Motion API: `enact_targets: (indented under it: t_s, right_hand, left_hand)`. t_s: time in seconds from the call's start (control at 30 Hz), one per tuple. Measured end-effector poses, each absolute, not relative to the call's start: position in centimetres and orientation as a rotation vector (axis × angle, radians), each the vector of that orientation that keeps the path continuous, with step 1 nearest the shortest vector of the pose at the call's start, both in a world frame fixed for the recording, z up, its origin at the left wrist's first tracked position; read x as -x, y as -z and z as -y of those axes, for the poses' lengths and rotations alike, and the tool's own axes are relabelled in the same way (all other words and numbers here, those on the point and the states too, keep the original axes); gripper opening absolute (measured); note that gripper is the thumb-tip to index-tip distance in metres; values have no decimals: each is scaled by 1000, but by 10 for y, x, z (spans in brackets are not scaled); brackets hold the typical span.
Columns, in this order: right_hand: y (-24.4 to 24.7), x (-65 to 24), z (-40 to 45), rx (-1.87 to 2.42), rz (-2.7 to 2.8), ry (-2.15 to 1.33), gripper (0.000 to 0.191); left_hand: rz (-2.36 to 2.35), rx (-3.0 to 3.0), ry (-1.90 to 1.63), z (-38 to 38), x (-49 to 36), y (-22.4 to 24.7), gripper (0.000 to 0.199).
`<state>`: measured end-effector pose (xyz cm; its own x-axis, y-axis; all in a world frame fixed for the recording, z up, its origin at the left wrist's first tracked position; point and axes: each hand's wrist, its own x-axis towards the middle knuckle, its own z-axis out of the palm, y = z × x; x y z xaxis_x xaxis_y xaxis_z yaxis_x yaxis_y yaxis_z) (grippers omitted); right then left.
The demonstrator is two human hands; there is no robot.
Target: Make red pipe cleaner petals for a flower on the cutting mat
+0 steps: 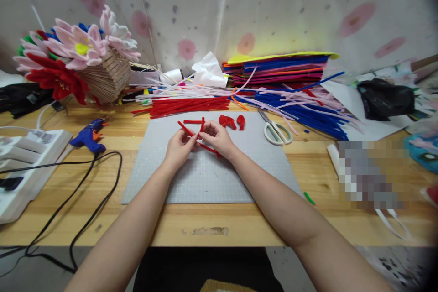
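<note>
Over the grey cutting mat (219,187), my left hand (179,148) and my right hand (218,138) meet with fingers pinched on red pipe cleaners (202,123). Several red ends stick out around the fingertips, and where they cross is partly hidden. Behind the hands a short red pipe cleaner (192,122) lies on the mat. To the right of my right hand are a bunched red fuzzy piece (227,121) and a smaller red petal-like piece (241,122). White-handled scissors (278,133) rest at the mat's right edge, blades partly open.
Behind the mat lie red pipe cleaners (188,107) and blue ones (308,114). A blue glue gun (88,137) with a black cable and a white power strip (37,169) occupy the left. Fuzzy flowers (80,48) stand back left; a black bag (386,98) sits back right.
</note>
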<state>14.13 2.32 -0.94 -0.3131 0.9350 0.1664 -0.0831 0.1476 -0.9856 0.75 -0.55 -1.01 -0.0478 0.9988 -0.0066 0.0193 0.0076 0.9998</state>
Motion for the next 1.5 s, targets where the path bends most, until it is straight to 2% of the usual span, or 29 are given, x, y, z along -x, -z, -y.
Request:
enact_targets:
  t_s: [0.13, 0.33, 0.47, 0.57, 0.77, 0.93, 1.07, 1.3, 1.5]
  right_hand:
    - [8, -147, -26, 892, 1580, -1232, 17]
    - [-6, -154, -45, 1371, 1971, -639, 7]
    - [-14, -145, -62, 1489, 2287, -223, 17]
    - [-14, -136, -70, 1535, 2428, -95, 19]
    - [-11, -137, -59, 1443, 2357, -223, 9]
    - [-9, -150, -35, 1272, 2289, -223, 9]
    - [-5, -155, -26, 1256, 2200, -300, 8]
    - [7, -148, -29, 1053, 1668, -1016, 13]
    - [8, -144, -31, 1002, 1339, -1287, 26]
  left_hand:
    - [-1253, -1189, -1314, 3, -3, 10, 25]
    - [-1315, -1175, -1498, -4, 11, 9, 21]
    - [-1341, -1134, -1517, -4, 13, 7, 22]
    - [-1341, -1102, -1521, -3, 12, 6, 23]
    - [-1336, -986, -1565, -4, 15, 2, 26]
    - [-1195, -940, -1431, 0, 14, -2, 41]
    - [-1134, -981, -1305, 5, 9, -2, 32]
    - [-1058, -794, -1392, 4, 6, -4, 27]
    - [-999, -727, -1367, 4, 6, -6, 21]
